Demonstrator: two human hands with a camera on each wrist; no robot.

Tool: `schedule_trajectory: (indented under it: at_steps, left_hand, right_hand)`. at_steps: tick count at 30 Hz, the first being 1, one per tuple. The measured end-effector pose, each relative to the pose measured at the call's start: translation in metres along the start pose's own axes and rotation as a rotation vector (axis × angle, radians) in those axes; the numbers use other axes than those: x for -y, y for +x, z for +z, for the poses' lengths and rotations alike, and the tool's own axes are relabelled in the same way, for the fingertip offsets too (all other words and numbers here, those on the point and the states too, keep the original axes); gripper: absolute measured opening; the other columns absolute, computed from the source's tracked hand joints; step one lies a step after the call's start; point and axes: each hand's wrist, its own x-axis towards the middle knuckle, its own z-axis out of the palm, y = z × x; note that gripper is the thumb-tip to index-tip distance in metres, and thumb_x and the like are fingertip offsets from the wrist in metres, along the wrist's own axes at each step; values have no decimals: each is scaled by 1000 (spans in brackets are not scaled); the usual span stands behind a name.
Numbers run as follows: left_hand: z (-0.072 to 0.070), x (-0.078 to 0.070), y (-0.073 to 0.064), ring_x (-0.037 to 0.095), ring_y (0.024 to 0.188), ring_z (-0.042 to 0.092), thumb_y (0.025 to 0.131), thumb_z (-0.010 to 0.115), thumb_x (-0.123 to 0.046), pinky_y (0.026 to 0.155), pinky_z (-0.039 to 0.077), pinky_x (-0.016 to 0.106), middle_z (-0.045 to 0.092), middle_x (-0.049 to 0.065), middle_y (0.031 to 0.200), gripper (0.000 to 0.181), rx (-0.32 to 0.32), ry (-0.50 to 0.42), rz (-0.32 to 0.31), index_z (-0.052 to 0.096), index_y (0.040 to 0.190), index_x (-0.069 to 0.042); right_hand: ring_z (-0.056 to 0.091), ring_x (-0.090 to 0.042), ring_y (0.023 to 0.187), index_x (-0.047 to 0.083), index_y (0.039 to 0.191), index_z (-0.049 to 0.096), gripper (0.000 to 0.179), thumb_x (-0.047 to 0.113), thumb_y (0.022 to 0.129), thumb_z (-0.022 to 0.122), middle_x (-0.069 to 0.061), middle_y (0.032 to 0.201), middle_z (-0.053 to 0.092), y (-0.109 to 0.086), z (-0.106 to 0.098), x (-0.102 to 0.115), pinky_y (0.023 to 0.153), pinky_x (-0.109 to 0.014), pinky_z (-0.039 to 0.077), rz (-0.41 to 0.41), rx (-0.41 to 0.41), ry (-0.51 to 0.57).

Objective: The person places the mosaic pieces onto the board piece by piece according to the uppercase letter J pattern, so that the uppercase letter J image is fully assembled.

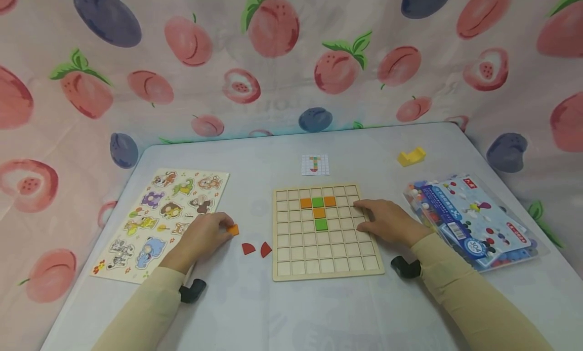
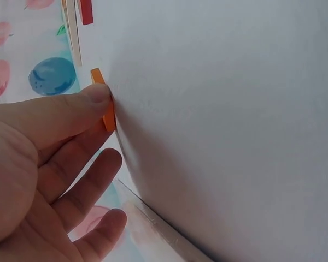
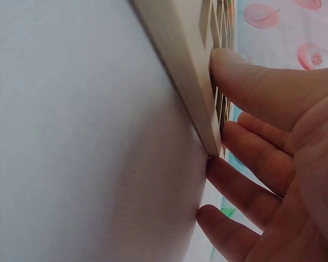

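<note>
My left hand (image 1: pixel 202 239) pinches an orange square tile (image 1: pixel 233 230) between thumb and fingers, close over the table beside the animal picture board. In the left wrist view the tile (image 2: pixel 109 119) stands on edge, its lower side near the tabletop. My right hand (image 1: pixel 387 219) rests at the right edge of a wooden grid board (image 1: pixel 328 252), thumb and fingertips on its rim. Orange tiles (image 1: pixel 305 203) and green tiles (image 1: pixel 321 224) form a T in the upper cells. Two red quarter-round pieces (image 1: pixel 248 248) lie between the left hand and the grid.
A small pattern card (image 1: pixel 315 164) with a coloured figure lies behind the grid. Under the left forearm is the animal picture board (image 1: pixel 136 239). On the right sit a clear plastic box (image 1: pixel 487 224) of coloured parts and a yellow piece (image 1: pixel 412 157).
</note>
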Motion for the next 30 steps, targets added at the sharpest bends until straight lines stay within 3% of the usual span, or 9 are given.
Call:
schedule_trajectory:
  at_steps: [19,30]
  left_hand:
    - [0,-3,5,27,100,65,87,77,-8,92,51,46,72,7,105,21,-22,8,51,73,107,-5]
    - [1,-18,9,29,106,64,88,77,-10,94,51,45,72,7,108,23,-25,7,78,73,109,-6]
  right_hand:
    - [44,-46,133,-2,144,50,60,21,93,71,-26,142,51,0,-1,0,108,-58,35,-3,5,-1]
    - [43,-47,133,-2,144,49,60,22,93,70,-26,143,50,-1,-1,0,109,-59,34,2,12,-4]
